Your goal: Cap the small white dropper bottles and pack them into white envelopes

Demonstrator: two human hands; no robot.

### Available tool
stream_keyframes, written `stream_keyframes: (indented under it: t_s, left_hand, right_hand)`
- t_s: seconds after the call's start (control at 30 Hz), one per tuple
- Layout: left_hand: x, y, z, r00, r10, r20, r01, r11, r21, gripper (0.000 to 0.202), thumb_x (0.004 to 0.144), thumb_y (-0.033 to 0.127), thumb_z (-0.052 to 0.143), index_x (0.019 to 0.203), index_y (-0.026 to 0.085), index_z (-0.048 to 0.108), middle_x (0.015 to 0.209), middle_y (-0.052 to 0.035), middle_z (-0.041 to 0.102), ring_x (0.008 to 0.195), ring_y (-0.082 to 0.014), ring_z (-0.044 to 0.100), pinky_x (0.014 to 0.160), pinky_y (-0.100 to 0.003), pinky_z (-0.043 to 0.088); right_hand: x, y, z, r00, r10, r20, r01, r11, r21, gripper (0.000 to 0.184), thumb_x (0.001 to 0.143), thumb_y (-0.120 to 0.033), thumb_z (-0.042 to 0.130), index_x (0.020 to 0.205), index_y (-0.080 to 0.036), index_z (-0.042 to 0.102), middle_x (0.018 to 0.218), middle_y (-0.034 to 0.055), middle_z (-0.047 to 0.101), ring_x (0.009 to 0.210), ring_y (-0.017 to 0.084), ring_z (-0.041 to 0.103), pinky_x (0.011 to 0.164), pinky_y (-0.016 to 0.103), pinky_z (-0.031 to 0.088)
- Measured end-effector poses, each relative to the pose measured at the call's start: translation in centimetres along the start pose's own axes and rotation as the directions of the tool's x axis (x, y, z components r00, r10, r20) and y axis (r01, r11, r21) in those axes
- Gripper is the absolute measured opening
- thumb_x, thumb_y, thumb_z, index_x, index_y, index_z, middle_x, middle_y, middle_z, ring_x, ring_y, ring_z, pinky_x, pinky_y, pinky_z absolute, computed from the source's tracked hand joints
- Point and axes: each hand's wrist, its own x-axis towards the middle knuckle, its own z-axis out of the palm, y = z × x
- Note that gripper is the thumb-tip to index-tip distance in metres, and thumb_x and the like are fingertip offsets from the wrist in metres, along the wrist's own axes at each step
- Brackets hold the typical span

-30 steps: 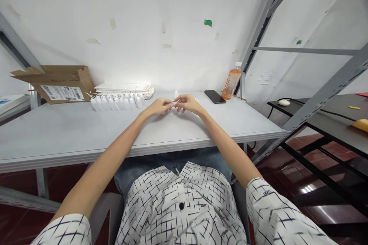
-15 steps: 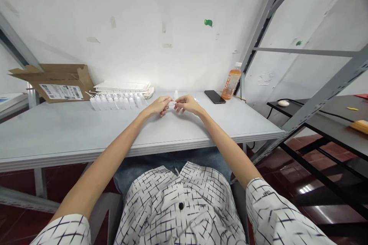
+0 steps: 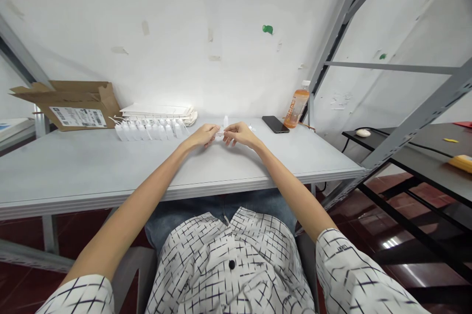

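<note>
On my feed, my left hand [image 3: 203, 135] and right hand [image 3: 240, 134] sit together above the pale grey metal table [image 3: 73, 171], both sets of fingertips [image 3: 214, 132] pinching a small white plastic piece [image 3: 220, 132] near the middle of its far edge. I cannot tell exactly what the piece is. Just behind it stands a small white plastic bottle [image 3: 225, 121]. Toward the far left corner, a row of white plastic dropper bottles [image 3: 147, 132] lies before a stack of white card sheets [image 3: 158, 110], beside an open brown cardboard box [image 3: 73, 107]. Along the far edge to the right are a black smartphone [image 3: 275, 124] and an orange drink bottle [image 3: 296, 111].
</note>
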Motion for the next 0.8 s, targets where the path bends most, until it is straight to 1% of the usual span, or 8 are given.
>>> stream_keyframes:
  t_s: [0.2, 0.3, 0.37, 0.5, 0.63, 0.73, 0.8]
  left_hand:
    - [0.4, -0.8, -0.3, 0.993, 0.114, -0.014, -0.112, 0.989, 0.094, 0.033, 0.093, 0.043, 0.05, 0.07, 0.019, 0.047, 0.058, 0.0052, 0.035, 0.047, -0.009, 0.037, 0.042, -0.021, 0.036]
    - [0.6, -1.2, -0.5, 0.983, 0.178, -0.035, -0.172, 0.976, 0.13, 0.033, 0.091, 0.047, 0.052, 0.075, 0.017, 0.055, 0.057, 0.0055, 0.035, 0.047, -0.0093, 0.036, 0.044, -0.022, 0.034]
    - [0.6, -1.2, -0.6, 0.979, 0.2, -0.05, -0.19, 0.97, 0.154, 0.035, 0.089, 0.048, 0.052, 0.081, 0.016, 0.062, 0.057, 0.0054, 0.036, 0.047, -0.0095, 0.037, 0.045, -0.022, 0.033]
    - [0.6, -1.1, -0.8, 0.971, 0.23, -0.063, -0.213, 0.956, 0.203, 0.039, 0.087, 0.049, 0.054, 0.09, 0.014, 0.07, 0.061, 0.003, 0.046, 0.05, -0.0095, 0.041, 0.048, -0.023, 0.034]
    - [0.6, -1.2, -1.0, 0.969, 0.242, -0.048, -0.226, 0.95, 0.217, 0.041, 0.085, 0.051, 0.058, 0.094, 0.014, 0.073, 0.066, -0.0001, 0.054, 0.053, -0.0103, 0.045, 0.049, -0.023, 0.037]
    - [0.6, -1.2, -1.0, 0.962, 0.272, -0.026, -0.261, 0.943, 0.208, 0.042, 0.084, 0.051, 0.061, 0.097, 0.014, 0.075, 0.075, -0.004, 0.061, 0.059, -0.0119, 0.049, 0.048, -0.022, 0.039]
    - [0.6, -1.2, -1.1, 0.957, 0.289, -0.002, -0.283, 0.938, 0.2, 0.043, 0.083, 0.052, 0.062, 0.098, 0.014, 0.075, 0.079, -0.0056, 0.064, 0.062, -0.0126, 0.051, 0.048, -0.021, 0.04]
  right_hand:
    - [0.0, 0.2, 0.1, 0.999, 0.03, -0.031, -0.029, 0.999, 0.044, 0.008, 0.087, -0.017, 0.068, 0.084, -0.011, 0.065, 0.076, 0.0084, 0.075, 0.053, 0.013, 0.069, 0.043, 0.018, 0.051]
    - [-0.1, 0.1, 0.1, 0.999, 0.027, -0.035, -0.025, 0.998, 0.066, 0.009, 0.088, -0.019, 0.067, 0.087, -0.012, 0.063, 0.08, 0.0088, 0.075, 0.054, 0.013, 0.07, 0.044, 0.019, 0.051]
    - [-0.1, 0.0, 0.1, 0.999, 0.019, -0.036, -0.016, 0.997, 0.08, 0.01, 0.089, -0.021, 0.068, 0.087, -0.012, 0.062, 0.082, 0.0089, 0.075, 0.054, 0.013, 0.07, 0.044, 0.019, 0.052]
    - [-0.3, -0.2, 0.2, 0.999, 0.019, -0.04, -0.014, 0.994, 0.11, 0.012, 0.088, -0.02, 0.068, 0.085, -0.014, 0.058, 0.082, 0.0087, 0.074, 0.055, 0.015, 0.071, 0.045, 0.021, 0.052]
    - [-0.4, -0.2, 0.2, 0.999, 0.009, -0.042, -0.004, 0.993, 0.117, 0.012, 0.087, -0.016, 0.066, 0.083, -0.015, 0.056, 0.076, 0.0042, 0.07, 0.055, 0.014, 0.069, 0.046, 0.022, 0.053]
    - [-0.4, -0.1, 0.2, 0.999, -0.014, -0.045, 0.019, 0.993, 0.114, 0.015, 0.086, -0.017, 0.068, 0.081, -0.015, 0.054, 0.071, 0.0017, 0.067, 0.055, 0.014, 0.068, 0.046, 0.022, 0.054]
    - [-0.3, 0.0, 0.3, 0.999, -0.021, -0.049, 0.026, 0.993, 0.113, 0.016, 0.085, -0.017, 0.069, 0.08, -0.016, 0.053, 0.069, 0.0004, 0.066, 0.055, 0.013, 0.067, 0.046, 0.023, 0.054]
